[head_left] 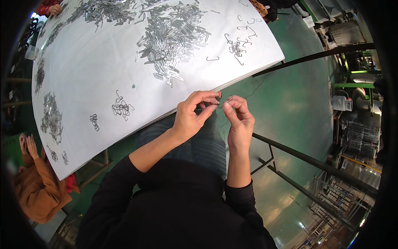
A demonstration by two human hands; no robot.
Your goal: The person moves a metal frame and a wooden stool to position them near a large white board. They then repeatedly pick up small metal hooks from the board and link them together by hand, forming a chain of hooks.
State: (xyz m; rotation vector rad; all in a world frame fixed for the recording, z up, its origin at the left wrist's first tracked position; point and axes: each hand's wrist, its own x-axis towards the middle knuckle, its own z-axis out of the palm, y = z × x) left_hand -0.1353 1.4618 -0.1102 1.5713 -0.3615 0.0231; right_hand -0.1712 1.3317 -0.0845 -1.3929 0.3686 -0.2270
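Note:
Just off the near edge of a white-covered table (161, 99), above my lap, my two hands face each other with fingertips close together. My left hand (194, 111) is closed in a pinch, and small dark metal bits show inside its curled fingers. A finger and thumb of my right hand (238, 114) are pressed together. Whatever sits between the fingertips is too small to name. On the table nearest my left hand lie a small heap of bent wire hooks (121, 108) and a short bundle of linked wire pieces (95, 122).
A big pile of flat metal clips (172, 39) covers the table's middle, with another pile (107, 10) beyond. Loose wire hooks (237, 47) lie at the far right. A person in a brown sleeve (41, 186) works at left; another hand (54, 9) shows far left. Metal bars (315, 159) stand right.

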